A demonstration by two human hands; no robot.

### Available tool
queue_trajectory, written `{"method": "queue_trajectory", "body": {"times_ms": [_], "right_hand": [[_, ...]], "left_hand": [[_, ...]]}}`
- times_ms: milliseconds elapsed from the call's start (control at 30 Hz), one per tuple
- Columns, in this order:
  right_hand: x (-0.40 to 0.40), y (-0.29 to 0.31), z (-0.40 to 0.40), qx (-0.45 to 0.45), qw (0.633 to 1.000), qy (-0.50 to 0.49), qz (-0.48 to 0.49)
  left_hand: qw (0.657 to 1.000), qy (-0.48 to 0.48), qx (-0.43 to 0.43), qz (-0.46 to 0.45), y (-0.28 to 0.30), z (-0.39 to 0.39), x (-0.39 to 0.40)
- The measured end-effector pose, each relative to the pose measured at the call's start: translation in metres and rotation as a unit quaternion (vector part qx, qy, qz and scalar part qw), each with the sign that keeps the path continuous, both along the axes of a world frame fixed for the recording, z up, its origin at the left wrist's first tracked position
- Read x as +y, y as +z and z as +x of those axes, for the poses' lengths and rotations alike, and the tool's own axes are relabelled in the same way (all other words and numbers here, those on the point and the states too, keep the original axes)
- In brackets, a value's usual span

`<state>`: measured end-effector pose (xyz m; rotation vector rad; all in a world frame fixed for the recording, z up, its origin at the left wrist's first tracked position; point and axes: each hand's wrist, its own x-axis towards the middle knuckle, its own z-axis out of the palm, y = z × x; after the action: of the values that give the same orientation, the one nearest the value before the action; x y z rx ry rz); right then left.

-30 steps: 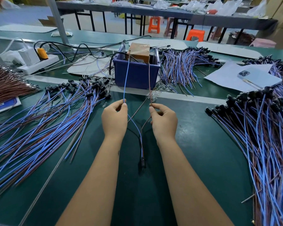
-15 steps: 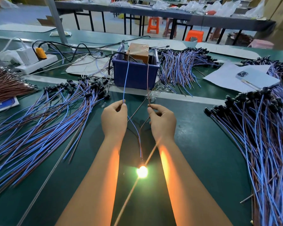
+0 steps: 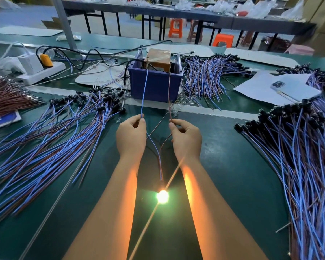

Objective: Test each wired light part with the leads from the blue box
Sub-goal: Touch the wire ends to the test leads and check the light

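Little has been moved since half a second ago: the blue lead [image 3: 144,91] is pinched in the left hand [image 3: 131,136], the brown lead [image 3: 169,91] in the right hand [image 3: 186,138], and the small glowing wired bulb [image 3: 162,196] lies nearer the body, midway between both wrists.
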<state>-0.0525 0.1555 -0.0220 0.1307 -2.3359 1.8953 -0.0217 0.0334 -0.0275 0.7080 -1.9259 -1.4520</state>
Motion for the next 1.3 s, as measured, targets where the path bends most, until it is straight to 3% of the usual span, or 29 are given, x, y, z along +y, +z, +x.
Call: {"method": "queue_trajectory", "body": {"times_ms": [233,467,567,667,767,867,933,1033,1167,1233,1300], "right_hand": [[0.001,0.003,0.008,0.026,0.998,0.052,-0.012],[0.004,0.006,0.013,0.054,0.987,0.122,-0.094],[0.004,0.004,0.013,0.057,0.983,0.143,-0.104],[0.005,0.001,0.011,0.061,0.986,0.149,-0.042],[0.002,0.000,0.013,0.064,0.974,0.217,0.006],[0.003,0.005,0.015,0.056,0.962,0.256,-0.076],[0.009,0.007,0.012,0.043,0.961,0.224,-0.156],[0.016,0.004,0.003,-0.004,0.966,0.104,-0.236],[0.016,0.002,-0.003,-0.022,0.972,0.021,-0.232],[0.015,0.004,-0.003,-0.037,0.970,0.010,-0.241],[0.022,0.009,-0.001,-0.054,0.966,0.022,-0.252]], "left_hand": [[0.999,-0.039,0.027,0.000,0.008,0.002,0.006],[0.968,-0.187,0.079,0.146,0.014,0.002,0.026],[0.961,-0.166,0.097,0.198,0.016,0.003,0.022],[0.934,-0.138,0.143,0.297,0.019,0.004,0.014],[0.912,-0.120,0.176,0.351,0.018,0.005,0.009],[0.912,-0.118,0.186,0.346,0.015,0.002,0.008],[0.928,-0.137,0.173,0.300,0.011,0.000,0.011],[0.964,-0.197,0.112,0.140,0.007,0.001,0.020],[0.971,-0.234,0.048,-0.027,0.009,0.005,0.034],[0.958,-0.238,0.035,-0.156,0.011,0.013,0.041],[0.916,-0.262,0.050,-0.299,0.013,0.025,0.053]]}}
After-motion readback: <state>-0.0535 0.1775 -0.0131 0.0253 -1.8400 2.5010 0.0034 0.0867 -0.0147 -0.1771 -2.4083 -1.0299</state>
